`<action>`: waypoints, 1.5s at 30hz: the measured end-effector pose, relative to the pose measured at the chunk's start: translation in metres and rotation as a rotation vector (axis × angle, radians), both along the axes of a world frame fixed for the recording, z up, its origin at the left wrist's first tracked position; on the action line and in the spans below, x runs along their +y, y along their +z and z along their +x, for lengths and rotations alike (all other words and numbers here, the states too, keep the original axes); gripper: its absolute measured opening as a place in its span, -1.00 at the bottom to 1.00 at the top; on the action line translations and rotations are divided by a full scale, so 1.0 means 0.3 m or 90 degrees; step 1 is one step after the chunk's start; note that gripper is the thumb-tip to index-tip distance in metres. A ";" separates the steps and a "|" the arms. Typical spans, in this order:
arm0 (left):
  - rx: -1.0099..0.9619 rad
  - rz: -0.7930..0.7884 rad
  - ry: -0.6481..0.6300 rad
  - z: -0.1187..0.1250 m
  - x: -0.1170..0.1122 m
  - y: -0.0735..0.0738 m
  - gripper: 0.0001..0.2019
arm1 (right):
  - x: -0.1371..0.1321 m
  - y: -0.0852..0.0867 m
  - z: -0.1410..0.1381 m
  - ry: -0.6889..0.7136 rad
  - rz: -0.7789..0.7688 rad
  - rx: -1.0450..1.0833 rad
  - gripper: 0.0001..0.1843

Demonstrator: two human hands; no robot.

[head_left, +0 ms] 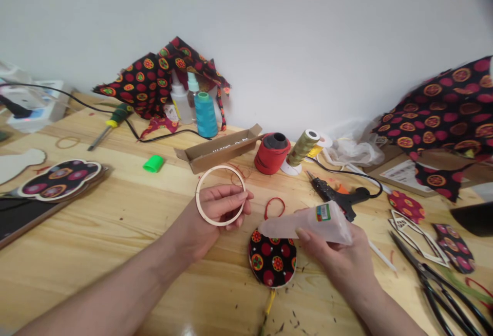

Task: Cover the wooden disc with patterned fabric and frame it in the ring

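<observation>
My left hand [210,218] pinches a thin pale wooden ring [200,208] and holds it upright above the wooden table [127,223]. A translucent glue bottle [308,221] with a small coloured label lies in my right hand [339,259], its nozzle pointing left toward the ring. Just below the nozzle, a round disc covered in black fabric with red and orange dots [272,259] lies flat on the table, with a yellow cord at its lower edge. A small red thread loop [274,205] lies between the two hands.
A black glue gun [335,197], red ribbon spool [271,153], olive thread cone [303,147] and open cardboard box [217,149] lie beyond the hands. Black scissors [435,279] and cut shapes sit right. Patterned fabric [154,76], bottles, teal thread [205,114], a screwdriver [110,123] stand back left.
</observation>
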State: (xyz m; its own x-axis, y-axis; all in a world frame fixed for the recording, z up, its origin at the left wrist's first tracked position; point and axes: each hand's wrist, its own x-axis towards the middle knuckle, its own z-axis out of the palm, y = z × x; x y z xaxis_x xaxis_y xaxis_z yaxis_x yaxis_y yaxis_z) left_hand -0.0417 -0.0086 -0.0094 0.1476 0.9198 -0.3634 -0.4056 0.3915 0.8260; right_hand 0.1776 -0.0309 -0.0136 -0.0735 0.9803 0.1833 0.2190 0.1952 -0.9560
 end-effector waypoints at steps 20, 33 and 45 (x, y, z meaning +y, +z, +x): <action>-0.002 -0.011 0.018 0.000 -0.003 0.008 -0.82 | 0.029 -0.024 0.008 -0.076 -0.207 0.178 -0.63; -0.005 -0.004 0.003 0.000 -0.005 0.008 -0.82 | 0.009 0.007 0.000 0.005 -0.068 0.028 -0.78; 0.001 -0.001 -0.004 -0.003 -0.002 0.005 -0.86 | 0.022 -0.010 0.012 -0.042 -0.181 0.145 -0.65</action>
